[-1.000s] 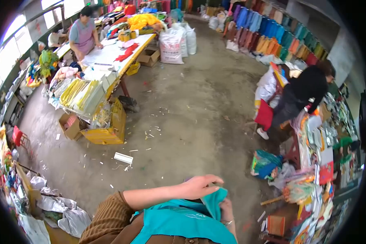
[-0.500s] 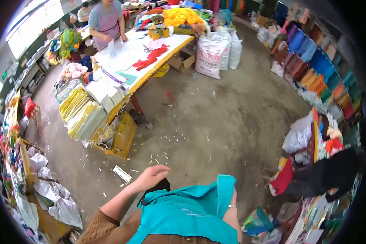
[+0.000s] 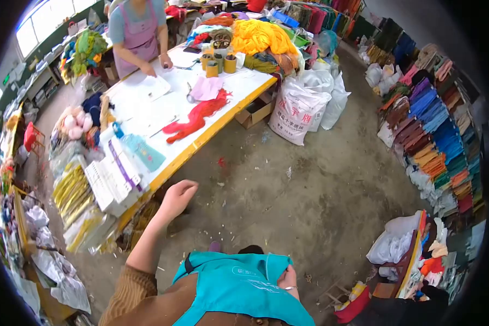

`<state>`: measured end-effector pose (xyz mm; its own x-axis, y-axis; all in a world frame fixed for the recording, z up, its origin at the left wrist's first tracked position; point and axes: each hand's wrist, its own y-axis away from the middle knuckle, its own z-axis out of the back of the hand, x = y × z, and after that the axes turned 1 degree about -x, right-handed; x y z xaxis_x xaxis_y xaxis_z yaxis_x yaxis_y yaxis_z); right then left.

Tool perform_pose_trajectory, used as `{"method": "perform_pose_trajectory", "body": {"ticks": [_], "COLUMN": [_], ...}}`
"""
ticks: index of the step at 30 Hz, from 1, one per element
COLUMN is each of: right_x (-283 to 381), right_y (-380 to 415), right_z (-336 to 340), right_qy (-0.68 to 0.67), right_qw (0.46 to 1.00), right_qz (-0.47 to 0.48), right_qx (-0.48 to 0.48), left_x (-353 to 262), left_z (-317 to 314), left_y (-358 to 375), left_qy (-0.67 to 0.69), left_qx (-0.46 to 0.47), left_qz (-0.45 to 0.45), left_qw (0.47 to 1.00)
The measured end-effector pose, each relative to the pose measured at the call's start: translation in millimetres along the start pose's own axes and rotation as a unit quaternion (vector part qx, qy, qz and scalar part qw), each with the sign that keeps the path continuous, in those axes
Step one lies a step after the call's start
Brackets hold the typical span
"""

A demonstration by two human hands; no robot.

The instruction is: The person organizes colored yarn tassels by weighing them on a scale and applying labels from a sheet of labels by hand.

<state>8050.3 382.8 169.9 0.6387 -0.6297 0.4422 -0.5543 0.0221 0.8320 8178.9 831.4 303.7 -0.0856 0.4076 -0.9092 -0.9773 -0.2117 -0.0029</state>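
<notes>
Teal apron (image 3: 239,285) hangs on the wearer's front, bottom centre of view. Right hand (image 3: 288,278) lies against its right edge, low by the hip; fingers curl in toward the cloth, but whether they pinch it cannot be told. A bracelet shows at that wrist.

Left hand (image 3: 177,196) reaches forward and left, arm stretched out from a brown ribbed sleeve (image 3: 126,288). Fingers loosely curled, holding nothing, hanging just off the near corner of the long white table (image 3: 163,108) with its yellow edge.

On that corner: stacked white packs (image 3: 111,176) and a teal paper piece (image 3: 144,153). Mid-table: red fabric (image 3: 196,117), a pink sheet (image 3: 207,87). Further along, yellow-green cups (image 3: 218,64) stand upright in a cluster; contents not readable. Beyond them, a heap of yellow cloth (image 3: 261,35).

Under the table's far end, an open cardboard box (image 3: 255,111); what is inside cannot be made out. Beside it, full white sacks (image 3: 299,108) stand on the concrete floor, tops closed.

Yellow bundles (image 3: 73,190) sit piled left of the table corner. A person in a lilac apron (image 3: 138,32) stands at the table's far side, hands on white paper. Folded coloured fabrics (image 3: 434,136) are stacked along the right wall.
</notes>
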Motion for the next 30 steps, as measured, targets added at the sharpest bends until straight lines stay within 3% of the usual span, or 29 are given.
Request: {"method": "perform_pose_trajectory", "body": {"ticks": [4, 6, 7, 9, 11, 12, 13, 15, 16, 18, 19, 20, 21, 22, 23, 24, 25, 27, 28, 29, 30], "right_x": [75.8, 127.8, 161.3, 242.0, 332.6, 384.7, 425.9, 503.1, 575.4, 612.7, 615.6, 617.3, 604.6, 585.3, 578.2, 556.2, 527.6, 470.3, 436.4, 375.6, 382.3], "right_y": [-62.9, -95.4, -120.0, -110.8, -118.1, -94.6, -86.5, -58.1, -72.3, -67.5, -79.8, -105.4, -133.8, -156.8, -173.2, -199.8, -236.5, -304.4, -345.2, -401.5, -377.5], "right_z": [-7.9, 0.0, 41.4, 34.8, 149.1, 165.8, 191.3, 220.6, 341.5, 152.2, 77.0, 88.3, 42.0, -63.9, -115.6, -162.1, -166.1, -178.6, -164.5, -141.2, -189.0], "right_qy": [-0.053, -0.116, -0.179, -0.176, -0.134, -0.103, -0.209, -0.190, -0.089, -0.215, -0.105, -0.074, -0.133, -0.144, -0.184, -0.066, -0.030, 0.052, 0.458, 0.471, 0.463], "right_qw": [0.997, 0.991, 0.982, 0.970, 0.949, 0.917, 0.890, 0.813, 0.872, 0.776, 0.849, 0.878, 0.876, 0.871, 0.927, 0.925, 0.944, 0.970, 0.864, 0.842, 0.876], "right_qz": [0.053, 0.060, 0.010, 0.168, 0.254, 0.302, 0.404, 0.539, 0.470, 0.490, 0.489, 0.465, 0.458, 0.457, 0.316, 0.316, 0.263, 0.157, 0.190, 0.150, -0.007], "right_qx": [0.001, 0.026, 0.054, -0.030, 0.127, 0.240, -0.013, -0.110, -0.108, -0.334, -0.171, -0.090, -0.066, -0.105, -0.075, -0.199, -0.196, -0.177, -0.084, -0.214, -0.132], "left_x": [-30.7, -42.8, -41.8, -24.2, -13.5, -23.1, -29.7, -13.0, -18.5, -9.0, 5.4, 19.9, 54.0, -37.4, -25.2, 17.3, 39.2, 44.9, 9.6, 19.1, 23.2], "left_z": [-51.7, -69.3, -75.4, -84.3, -77.3, -71.5, -65.5, -48.7, -40.1, -23.3, -12.1, -9.6, -1.0, -20.3, -33.9, -33.9, -46.7, -82.8, -111.5, -133.6, -153.7], "left_y": [-163.3, -241.2, -281.0, -359.4, -430.8, -461.4, -488.2, -560.7, -589.2, -648.4, -677.2, -704.9, -747.4, -730.2, -751.1, -781.2, -794.0, -784.9, -755.6, -739.2, -719.5], "left_qy": [-0.019, -0.044, -0.059, -0.058, -0.094, -0.112, -0.127, -0.195, -0.233, -0.263, -0.301, -0.323, -0.192, -0.024, -0.031, -0.158, -0.108, -0.138, -0.101, -0.059, -0.050], "left_qx": [0.031, 0.030, 0.031, -0.004, -0.014, -0.026, -0.039, -0.088, -0.103, -0.156, -0.179, -0.219, -0.165, 0.009, -0.044, -0.097, -0.071, 0.015, 0.057, 0.087, 0.122], "left_qz": [-0.083, -0.063, -0.046, -0.089, -0.077, -0.074, -0.067, -0.059, -0.070, -0.103, -0.126, -0.135, -0.143, -0.054, -0.117, -0.127, -0.184, -0.168, -0.097, -0.034, -0.004], "left_qw": [0.996, 0.997, 0.997, 0.994, 0.992, 0.991, 0.989, 0.975, 0.965, 0.947, 0.928, 0.911, 0.957, 0.998, 0.992, 0.974, 0.974, 0.976, 0.988, 0.994, 0.991]}}
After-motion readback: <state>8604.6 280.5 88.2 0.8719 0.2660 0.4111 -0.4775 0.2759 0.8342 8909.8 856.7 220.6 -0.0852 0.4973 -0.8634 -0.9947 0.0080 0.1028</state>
